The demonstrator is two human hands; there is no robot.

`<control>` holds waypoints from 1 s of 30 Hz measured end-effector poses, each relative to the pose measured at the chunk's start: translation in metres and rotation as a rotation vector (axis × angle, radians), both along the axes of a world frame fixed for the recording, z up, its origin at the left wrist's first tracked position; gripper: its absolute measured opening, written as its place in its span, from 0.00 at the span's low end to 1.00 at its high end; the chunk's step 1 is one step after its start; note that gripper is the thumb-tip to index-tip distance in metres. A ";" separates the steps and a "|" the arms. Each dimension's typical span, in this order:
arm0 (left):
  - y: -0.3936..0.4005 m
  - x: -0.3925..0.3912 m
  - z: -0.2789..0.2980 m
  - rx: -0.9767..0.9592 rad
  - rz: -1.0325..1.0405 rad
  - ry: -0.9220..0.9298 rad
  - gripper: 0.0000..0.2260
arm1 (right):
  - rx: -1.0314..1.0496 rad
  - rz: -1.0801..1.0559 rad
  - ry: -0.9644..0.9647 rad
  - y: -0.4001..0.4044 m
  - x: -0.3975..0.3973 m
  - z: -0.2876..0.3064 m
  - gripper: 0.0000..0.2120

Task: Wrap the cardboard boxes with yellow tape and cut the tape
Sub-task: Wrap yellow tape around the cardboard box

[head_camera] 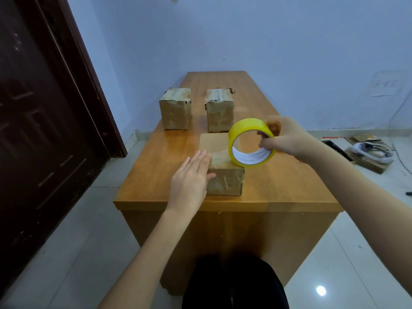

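Note:
A cardboard box [225, 179] stands near the front edge of the wooden table [278, 181]. My left hand [191, 177] lies flat with straight fingers against the box's left top edge, the thumb on its front face. My right hand [287, 139] grips a yellow tape roll [250, 141], fingers through its core, and the roll stands on edge on the box's top right. Two more cardboard boxes stand farther back, one at left [175, 109] and one at right [219, 111], both with old tape on them.
A dark wooden door [40, 121] stands to the left of the table. On the floor at right lie flat cardboard pieces [367, 161], a white object [372, 151] and a cable. A blue wall stands behind the table.

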State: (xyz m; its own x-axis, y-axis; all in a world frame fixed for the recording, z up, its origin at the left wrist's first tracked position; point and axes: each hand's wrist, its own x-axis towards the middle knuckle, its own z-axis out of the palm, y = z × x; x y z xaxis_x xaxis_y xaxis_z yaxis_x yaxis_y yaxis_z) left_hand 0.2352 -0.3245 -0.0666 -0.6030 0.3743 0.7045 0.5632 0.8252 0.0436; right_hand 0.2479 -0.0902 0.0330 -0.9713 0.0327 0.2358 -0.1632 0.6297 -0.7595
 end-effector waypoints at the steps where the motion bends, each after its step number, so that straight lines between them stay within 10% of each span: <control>1: 0.000 0.000 0.000 0.005 -0.005 -0.006 0.19 | 0.009 -0.005 -0.002 0.006 0.002 0.000 0.05; 30: 0.003 -0.001 -0.002 -0.014 -0.037 -0.006 0.20 | 0.135 0.039 -0.098 0.058 0.024 -0.014 0.18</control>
State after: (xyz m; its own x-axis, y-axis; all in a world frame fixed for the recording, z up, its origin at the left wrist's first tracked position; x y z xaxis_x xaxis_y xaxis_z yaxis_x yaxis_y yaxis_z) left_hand 0.2338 -0.3211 -0.0683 -0.5926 0.4066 0.6954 0.5934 0.8041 0.0355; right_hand 0.2718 -0.0323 0.0190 -0.9897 -0.0312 0.1400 -0.1192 0.7220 -0.6816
